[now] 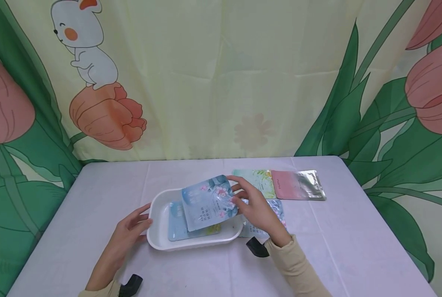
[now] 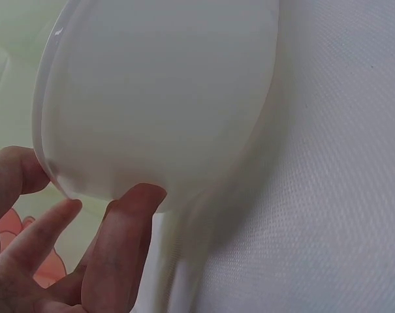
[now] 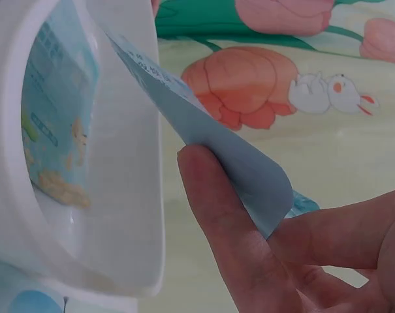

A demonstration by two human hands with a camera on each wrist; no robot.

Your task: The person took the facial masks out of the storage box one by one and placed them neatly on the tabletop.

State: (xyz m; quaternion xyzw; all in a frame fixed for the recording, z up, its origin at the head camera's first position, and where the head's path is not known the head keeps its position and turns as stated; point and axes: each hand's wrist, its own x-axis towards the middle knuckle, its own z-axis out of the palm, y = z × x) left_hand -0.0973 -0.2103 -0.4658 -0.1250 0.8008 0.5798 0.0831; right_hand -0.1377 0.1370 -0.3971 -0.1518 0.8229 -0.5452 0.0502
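My right hand pinches a blue floral sheet mask packet by its right edge, tilted above a white tray. In the right wrist view, that packet is seen nearly edge-on between the fingers. Another light-blue packet lies in the tray, partly covered by the held one. At the tray's left end, my left hand touches the outside with spread, relaxed fingers. Its fingertips rest at the rim and outer wall of the tray in the left wrist view.
Behind the right hand lie a green floral packet and a pink-and-silver packet. Another blue floral packet lies right of the tray, partly hidden by the hand. A patterned curtain hangs behind the white-covered table.
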